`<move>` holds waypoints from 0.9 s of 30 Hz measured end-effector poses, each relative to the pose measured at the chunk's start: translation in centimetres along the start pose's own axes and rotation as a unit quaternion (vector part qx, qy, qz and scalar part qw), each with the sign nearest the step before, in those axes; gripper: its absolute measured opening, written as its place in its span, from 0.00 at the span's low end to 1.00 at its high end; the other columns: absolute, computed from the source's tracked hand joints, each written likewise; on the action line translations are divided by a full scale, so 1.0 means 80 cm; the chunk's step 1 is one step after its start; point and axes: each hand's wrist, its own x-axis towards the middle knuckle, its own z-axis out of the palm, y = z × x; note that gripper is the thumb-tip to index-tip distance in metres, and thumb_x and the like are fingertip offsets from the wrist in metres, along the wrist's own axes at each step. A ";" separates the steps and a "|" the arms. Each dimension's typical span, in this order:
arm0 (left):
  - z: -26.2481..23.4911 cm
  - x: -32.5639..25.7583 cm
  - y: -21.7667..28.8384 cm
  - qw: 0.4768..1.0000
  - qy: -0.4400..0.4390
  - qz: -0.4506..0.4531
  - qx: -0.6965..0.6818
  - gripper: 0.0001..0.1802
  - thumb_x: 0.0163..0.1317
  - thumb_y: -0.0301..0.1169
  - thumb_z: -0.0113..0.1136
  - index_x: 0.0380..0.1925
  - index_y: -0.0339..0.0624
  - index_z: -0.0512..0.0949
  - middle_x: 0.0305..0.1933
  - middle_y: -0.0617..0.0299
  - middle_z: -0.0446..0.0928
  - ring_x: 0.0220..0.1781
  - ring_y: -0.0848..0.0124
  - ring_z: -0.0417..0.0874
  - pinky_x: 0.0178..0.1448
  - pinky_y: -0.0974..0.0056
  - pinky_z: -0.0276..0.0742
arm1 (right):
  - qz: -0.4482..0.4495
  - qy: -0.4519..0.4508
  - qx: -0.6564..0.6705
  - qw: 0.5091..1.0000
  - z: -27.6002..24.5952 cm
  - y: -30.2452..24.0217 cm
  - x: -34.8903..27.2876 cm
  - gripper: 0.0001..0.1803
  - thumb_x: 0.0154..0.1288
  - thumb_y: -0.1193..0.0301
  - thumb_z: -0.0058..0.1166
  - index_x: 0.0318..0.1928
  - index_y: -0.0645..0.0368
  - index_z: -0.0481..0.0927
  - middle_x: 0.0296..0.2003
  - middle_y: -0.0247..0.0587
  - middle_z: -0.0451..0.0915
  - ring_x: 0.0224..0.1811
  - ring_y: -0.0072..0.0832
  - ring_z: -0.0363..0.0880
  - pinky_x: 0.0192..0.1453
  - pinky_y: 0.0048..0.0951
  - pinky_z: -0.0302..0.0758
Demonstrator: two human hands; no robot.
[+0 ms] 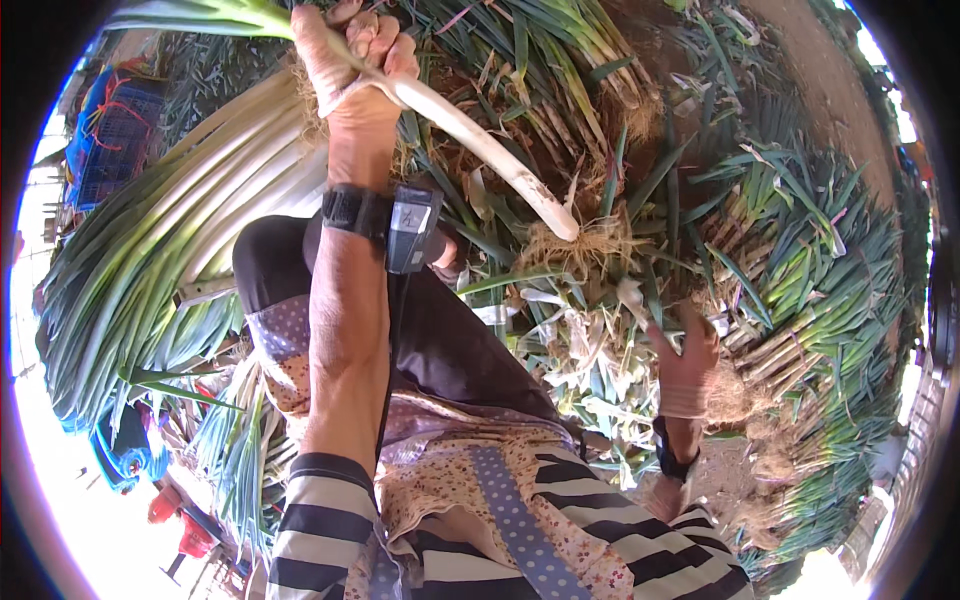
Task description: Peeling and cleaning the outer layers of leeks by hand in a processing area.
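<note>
My left hand (358, 62) is closed around a long leek (490, 150) at the upper middle. Its green leaves point to the upper left. The white stalk slants down to the right, ending in a fringe of pale roots (585, 245). Lower right, my right hand (688, 365) is slightly smeared, its thumb and fingers apart, with nothing seen between them. That hand is over the edge of a heap of pale stripped leaves (600, 350), apart from the leek. A strapped device (410, 228) sits on my left wrist.
Cleaned leeks (190, 190) with white stalks lie piled on the left. Rooty, uncleaned leek bundles (800, 310) line the right, and another bundle (560, 60) lies at the top. A blue crate (118, 135) stands far left. My bent knee (270, 265) rises beside the cleaned pile.
</note>
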 end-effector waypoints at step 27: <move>0.039 -0.025 -0.012 0.989 0.002 -0.001 0.147 0.22 0.63 0.52 0.55 0.29 0.43 0.75 0.13 0.73 0.59 0.14 0.78 0.57 0.14 0.72 0.53 | -0.051 -0.064 0.485 0.871 0.054 -0.157 0.116 0.22 0.59 0.63 0.62 0.53 0.56 0.79 0.41 0.41 0.82 0.37 0.24 0.80 0.39 0.25 0.76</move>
